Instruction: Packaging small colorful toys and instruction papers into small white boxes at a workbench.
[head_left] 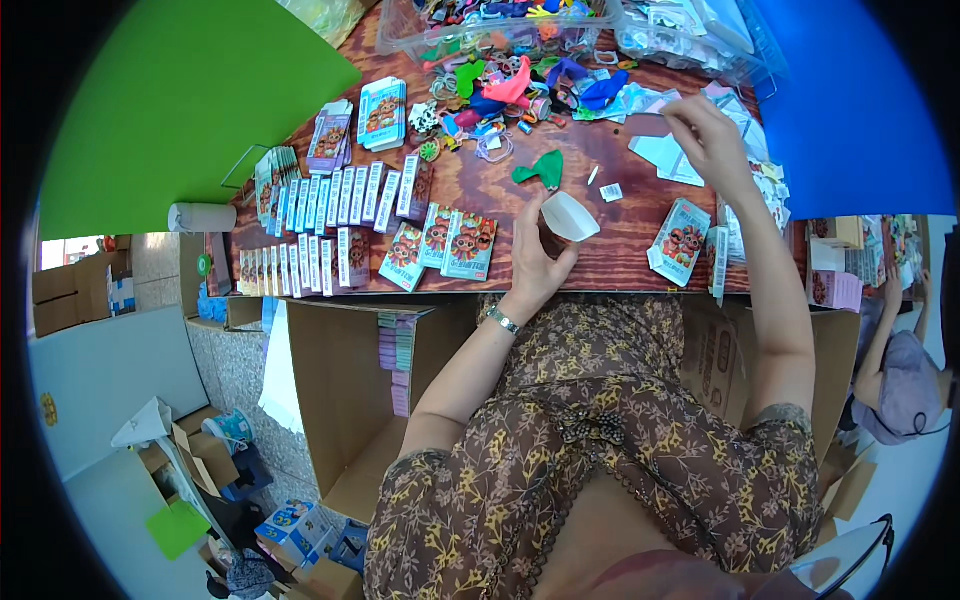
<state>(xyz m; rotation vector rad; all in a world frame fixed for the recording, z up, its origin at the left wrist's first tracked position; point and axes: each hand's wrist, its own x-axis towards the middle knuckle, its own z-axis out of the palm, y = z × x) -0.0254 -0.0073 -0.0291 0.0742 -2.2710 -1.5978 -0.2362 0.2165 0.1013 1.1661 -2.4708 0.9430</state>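
**Packing table, mid-sort**

The left hand (535, 255) grips one open white box (570, 216) near the wooden table (620, 262)'s front edge — the right hand (708, 135), fingers pinched, reaches among white cards (665, 155). Three printed packets (440, 243) lie just left; bare wood between.

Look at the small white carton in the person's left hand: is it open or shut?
Open. The small white carton, held in the left hand, shows a hollow mouth with its end flap unsealed. Whether anything is inside cannot be told.

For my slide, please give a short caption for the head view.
Left hand holds an open white box while right hand reaches into flat cartons on the wooden table.
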